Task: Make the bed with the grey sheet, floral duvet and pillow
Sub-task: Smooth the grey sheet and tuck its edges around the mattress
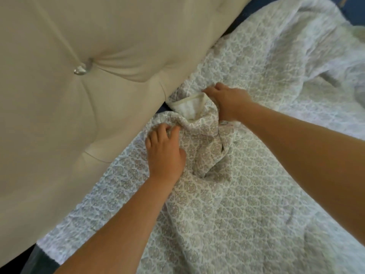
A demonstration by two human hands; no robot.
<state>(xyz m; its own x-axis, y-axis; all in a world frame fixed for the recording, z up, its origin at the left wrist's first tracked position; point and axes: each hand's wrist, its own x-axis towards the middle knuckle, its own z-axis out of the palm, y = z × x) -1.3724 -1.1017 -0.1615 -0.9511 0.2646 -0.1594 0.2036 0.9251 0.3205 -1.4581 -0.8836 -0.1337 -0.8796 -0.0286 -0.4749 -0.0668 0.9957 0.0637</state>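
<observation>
Lying bunched at centre, close against the headboard: white-and-grey floral quilted duvet (246, 204), its cream-bound edge (189, 99) turned back with the pale underside showing. The edge runs along the headboard line, from near left to far right. Right hand (230, 102), farther, grips the turned-back edge. Left hand (165, 153), nearer, curls its fingers into the raised fold (173, 119). Left of both: cream tufted upholstered headboard (79, 105). Likely next pull: flat, along that line.

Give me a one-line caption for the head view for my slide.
Bed-making: left-hand grip and right-hand grip hold a turned-back corner of the floral duvet beside the cream tufted headboard.
</observation>
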